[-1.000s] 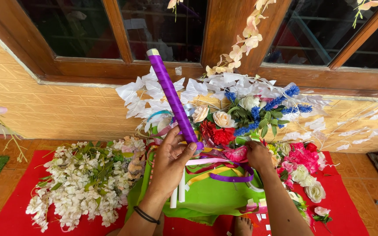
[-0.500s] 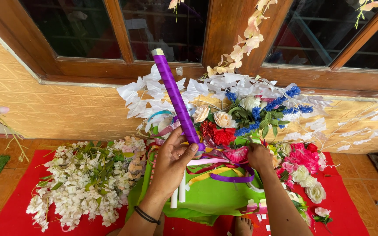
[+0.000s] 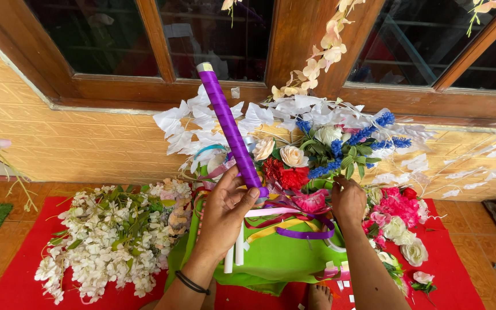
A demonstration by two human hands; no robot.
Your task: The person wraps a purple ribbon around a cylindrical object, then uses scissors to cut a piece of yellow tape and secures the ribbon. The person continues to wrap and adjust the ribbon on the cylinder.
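Our left hand [image 3: 225, 209] stays clamped on the purple ribbon-wrapped stick [image 3: 229, 127], barely shifted; our right hand [image 3: 348, 201] presses, fingers together, into the mixed artificial flower arrangement [image 3: 317, 155].

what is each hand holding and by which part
The left hand grips the purple-wrapped stick at its lower end. The right hand rests among the flowers; its hold cannot be told.

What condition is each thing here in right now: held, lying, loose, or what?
Purple ribbon-wrapped stick: held up, tilted, gripped at its lower end.
Left hand: closed round the stick.
Right hand: resting on the flower arrangement; grip hidden.
Mixed artificial flower arrangement: standing against the wall.
Loose purple ribbon: draped over green cloth.
White flower pile: lying on red mat.
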